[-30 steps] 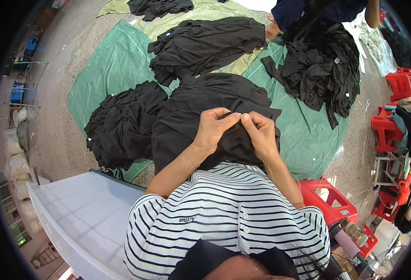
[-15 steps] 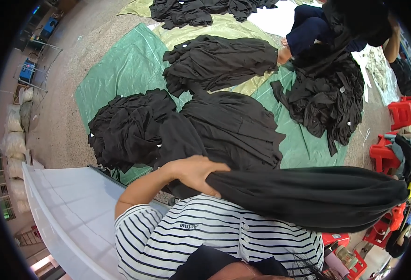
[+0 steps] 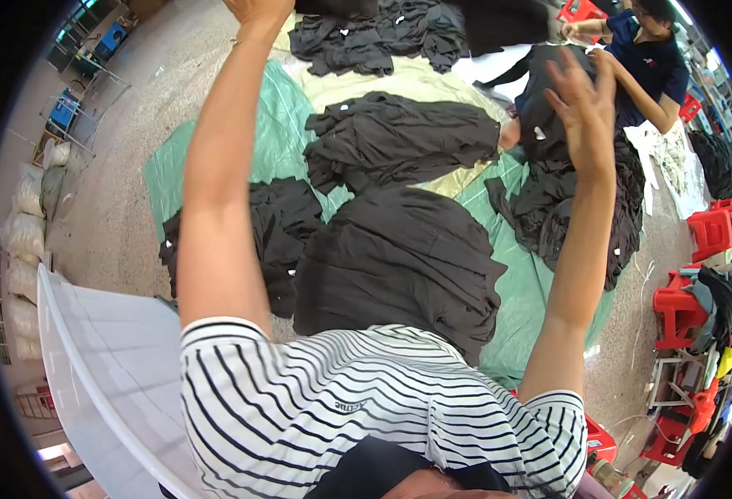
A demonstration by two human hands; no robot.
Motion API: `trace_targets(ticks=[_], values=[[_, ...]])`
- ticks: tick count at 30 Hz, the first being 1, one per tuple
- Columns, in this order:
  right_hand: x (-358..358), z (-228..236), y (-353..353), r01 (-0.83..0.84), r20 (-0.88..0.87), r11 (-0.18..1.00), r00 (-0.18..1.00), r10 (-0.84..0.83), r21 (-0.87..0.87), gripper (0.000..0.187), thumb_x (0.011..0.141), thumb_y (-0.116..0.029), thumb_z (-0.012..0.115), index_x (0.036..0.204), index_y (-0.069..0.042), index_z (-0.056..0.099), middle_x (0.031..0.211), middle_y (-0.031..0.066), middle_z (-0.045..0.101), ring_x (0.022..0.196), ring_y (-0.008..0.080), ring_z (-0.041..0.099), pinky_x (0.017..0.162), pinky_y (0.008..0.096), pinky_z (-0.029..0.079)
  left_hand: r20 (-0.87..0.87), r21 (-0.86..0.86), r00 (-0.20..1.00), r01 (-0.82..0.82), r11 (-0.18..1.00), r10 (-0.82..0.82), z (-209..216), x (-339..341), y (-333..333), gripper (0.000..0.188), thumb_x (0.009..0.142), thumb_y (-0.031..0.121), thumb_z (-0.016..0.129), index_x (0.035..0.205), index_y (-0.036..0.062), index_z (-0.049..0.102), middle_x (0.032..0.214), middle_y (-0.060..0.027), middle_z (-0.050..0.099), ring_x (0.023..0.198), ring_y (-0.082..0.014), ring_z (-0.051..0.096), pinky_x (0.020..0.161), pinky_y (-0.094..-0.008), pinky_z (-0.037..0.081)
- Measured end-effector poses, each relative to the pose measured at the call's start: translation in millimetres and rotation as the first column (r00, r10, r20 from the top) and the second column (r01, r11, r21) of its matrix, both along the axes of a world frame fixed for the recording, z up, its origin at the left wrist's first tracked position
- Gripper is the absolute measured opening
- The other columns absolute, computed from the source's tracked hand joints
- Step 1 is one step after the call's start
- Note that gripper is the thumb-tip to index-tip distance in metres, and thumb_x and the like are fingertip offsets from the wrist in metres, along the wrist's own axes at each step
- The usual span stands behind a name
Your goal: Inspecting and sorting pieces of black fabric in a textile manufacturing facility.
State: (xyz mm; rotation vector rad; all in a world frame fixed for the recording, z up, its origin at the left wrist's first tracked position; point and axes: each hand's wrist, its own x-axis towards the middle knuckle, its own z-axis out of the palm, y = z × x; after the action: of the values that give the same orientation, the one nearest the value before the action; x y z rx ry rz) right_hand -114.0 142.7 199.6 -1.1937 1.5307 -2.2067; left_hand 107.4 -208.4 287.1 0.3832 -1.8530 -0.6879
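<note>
Both arms are raised. The left hand point(image 3: 258, 8) grips a black cloth garment point(image 3: 499, 21) stretched sideways across the top edge; the right hand point(image 3: 582, 100) is spread open, empty. Below, black garment piles point(image 3: 399, 258) cover a green tarpaulin point(image 3: 274, 141) on the concrete floor point(image 3: 125, 208).

Both arms raised. Left hand point(image 3: 253, 10) at top edge, mostly cut off; grip not visible. Right hand point(image 3: 584, 104) up, fingers spread, holding nothing. Below: piles of black garments point(image 3: 399, 258) on green tarp point(image 3: 278, 154). Co-worker in dark blue point(image 3: 653, 71) at tarp's far right edge. Red stools point(image 3: 711, 233) right.
</note>
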Motion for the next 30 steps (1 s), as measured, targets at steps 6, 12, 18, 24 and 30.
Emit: trace_targets(ticks=[6,12,18,24,30], values=[[71.1,-47.2,30.3,0.02,-0.301,0.919,0.947,0.109,0.395,0.054,0.087,-0.011,0.07,0.136,-0.005,0.05,0.117,0.0112,0.065,0.1,0.0138,0.062,0.086,0.0299,0.05,0.125,-0.304,0.989,-0.031,0.952,0.073,-130.9,-44.5,33.3,0.021,0.078,0.024,0.064,0.084,0.0049,0.069,0.095,-0.0163,0.067,0.09,-0.0367,0.063,0.079,-0.0453,0.05],[80.5,-210.2,156.7,-0.098,0.11,0.589,0.994,0.016,0.802,0.05,0.083,-0.01,0.072,0.129,0.001,0.054,0.117,0.0138,0.064,0.109,0.02,0.06,0.088,0.032,0.051,0.592,0.294,0.711,0.25,0.923,-0.381,-268.9,62.8,184.2,0.02,0.082,0.027,0.068,0.085,0.0067,0.07,0.076,-0.0123,0.068,0.072,-0.0307,0.066,0.065,-0.0387,0.052],[131.4,-248.4,217.5,-0.325,0.332,0.453,0.941,0.068,0.83,0.062,0.077,-0.019,0.079,0.13,0.001,0.053,0.122,0.0163,0.062,0.114,0.0251,0.058,0.095,0.0362,0.047,0.517,0.26,0.782,0.244,0.934,-0.348,-281.6,89.3,243.1,0.013,0.084,0.017,0.068,0.088,0.0039,0.07,0.084,-0.0102,0.069,0.079,-0.0273,0.066,0.069,-0.0353,0.051],[134.9,-238.0,213.4,0.316,-0.296,0.44,0.948,-0.114,0.841,0.014,0.083,-0.012,0.067,0.088,0.001,0.066,0.081,0.0147,0.066,0.075,0.0264,0.066,0.069,0.0357,0.05,0.411,0.27,0.799,0.353,0.896,-0.439,-267.8,79.6,279.5,0.01,0.082,0.009,0.071,0.089,0.0025,0.07,0.085,-0.0099,0.069,0.081,-0.0263,0.066,0.07,-0.0336,0.051],[104.8,-185.3,191.0,0.495,-0.374,0.564,0.869,-0.324,0.661,0.012,0.089,-0.006,0.062,0.098,0.0,0.063,0.088,0.0095,0.069,0.082,0.0204,0.067,0.076,0.0312,0.051,0.459,0.225,0.755,0.412,0.883,-0.469,-267.0,86.6,305.5,0.009,0.08,0.01,0.07,0.086,0.0039,0.069,0.087,-0.007,0.069,0.082,-0.0262,0.064,0.073,-0.0364,0.05]])
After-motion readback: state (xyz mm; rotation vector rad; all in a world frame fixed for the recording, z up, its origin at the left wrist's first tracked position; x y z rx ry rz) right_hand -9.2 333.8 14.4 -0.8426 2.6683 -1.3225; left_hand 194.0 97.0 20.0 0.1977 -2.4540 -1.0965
